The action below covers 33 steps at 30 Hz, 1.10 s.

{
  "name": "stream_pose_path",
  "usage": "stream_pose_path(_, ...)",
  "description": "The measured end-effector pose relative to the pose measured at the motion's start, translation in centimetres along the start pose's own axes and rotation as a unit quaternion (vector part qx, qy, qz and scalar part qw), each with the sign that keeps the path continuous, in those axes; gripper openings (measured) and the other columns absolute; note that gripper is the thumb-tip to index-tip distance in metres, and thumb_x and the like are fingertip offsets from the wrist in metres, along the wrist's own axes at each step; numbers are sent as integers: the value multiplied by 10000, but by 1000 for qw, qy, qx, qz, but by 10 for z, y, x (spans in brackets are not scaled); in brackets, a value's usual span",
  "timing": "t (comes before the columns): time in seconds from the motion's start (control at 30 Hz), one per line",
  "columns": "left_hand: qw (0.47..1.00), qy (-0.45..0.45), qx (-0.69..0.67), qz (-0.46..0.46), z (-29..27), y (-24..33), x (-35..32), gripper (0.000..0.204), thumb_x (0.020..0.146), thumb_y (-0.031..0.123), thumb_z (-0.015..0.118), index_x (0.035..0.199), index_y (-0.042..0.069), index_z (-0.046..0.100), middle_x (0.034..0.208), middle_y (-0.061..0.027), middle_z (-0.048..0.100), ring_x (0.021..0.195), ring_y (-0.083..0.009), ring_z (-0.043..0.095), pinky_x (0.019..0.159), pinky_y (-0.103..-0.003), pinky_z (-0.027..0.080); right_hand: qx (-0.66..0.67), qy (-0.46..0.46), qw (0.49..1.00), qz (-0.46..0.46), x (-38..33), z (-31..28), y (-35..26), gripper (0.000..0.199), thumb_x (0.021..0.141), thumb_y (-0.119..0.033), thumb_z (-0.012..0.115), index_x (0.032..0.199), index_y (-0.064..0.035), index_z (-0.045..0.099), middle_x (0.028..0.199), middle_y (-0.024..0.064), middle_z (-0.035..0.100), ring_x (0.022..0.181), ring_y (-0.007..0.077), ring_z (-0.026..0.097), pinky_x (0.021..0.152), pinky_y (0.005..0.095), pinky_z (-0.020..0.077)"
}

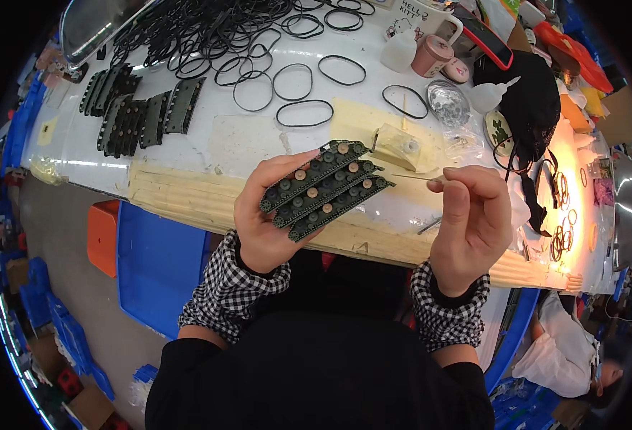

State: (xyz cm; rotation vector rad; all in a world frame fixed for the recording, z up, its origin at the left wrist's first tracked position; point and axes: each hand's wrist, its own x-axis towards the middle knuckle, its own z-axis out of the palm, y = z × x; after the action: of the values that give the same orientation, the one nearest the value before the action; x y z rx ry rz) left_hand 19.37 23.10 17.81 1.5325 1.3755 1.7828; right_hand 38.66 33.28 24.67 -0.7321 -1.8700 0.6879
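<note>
My left hand [263, 240] is closed around a fanned stack of dark green toy tank wheel strips [323, 192], with small round wheels and a few tan hubs facing up. Between the thumb and forefinger of my right hand [473, 226] is a thin needle-like rod [410, 177], its tip pointing left toward the strips but apart from them. Just beyond the strips, a small yellowish block [400, 149] with a pale round spot rests on yellow paper. Single black rubber loops [305, 113] lie flat on the white table behind my left hand.
More green strips [124, 118] stand grouped at the left, near a heap of black loops [194, 29]. Toward the right are a white mug [420, 20], a pink tin [433, 56], a black cap [520, 93] and a bright lamp glow. A blue bin [159, 265] sits below the table edge.
</note>
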Motion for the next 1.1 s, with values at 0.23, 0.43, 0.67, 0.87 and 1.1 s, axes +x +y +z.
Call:
stream_pose_path(0.23,1000,-7,1,26,2,4,2,584,728,52,808,1216,-32,499,1237,-202,564,1133,-275,583,970,-374,476,200,-33,972,115,-5,15,-10,147,1008,-95,471,996,44,516,919,139,608,817,221,670,772,325,571)
stream_pose_path(0.43,999,6,-13,39,4,4,1,577,725,18,808,1219,-37,514,1235,-199,571,1135,-275,595,968,-366,487,163,-55,981,88,-6,13,-8,126,996,-68,488,989,52,526,924,142,613,822,220,666,784,326,565)
stream_pose_path(0.67,999,20,-39,28,6,3,-1,578,720,32,814,1214,-35,520,1230,-197,579,1133,-271,596,961,-363,488,156,-61,983,78,-6,12,-8,117,992,-56,491,991,55,527,930,144,612,827,214,666,787,322,562)
stream_pose_path(0.87,999,6,-11,35,4,4,1,578,715,23,814,1207,-34,518,1233,-200,576,1137,-274,594,965,-364,487,201,-18,974,105,-7,14,-6,78,950,-24,573,979,48,566,909,116,636,831,170,669,770,270,541)
stream_pose_path(1.1,1000,3,7,10,1,1,-2,597,735,126,807,1215,-24,484,1218,-207,569,1130,-278,561,972,-392,452,-74,73,994,21,12,8,23,49,882,-11,652,876,17,613,801,86,644,759,171,643,683,270,502)
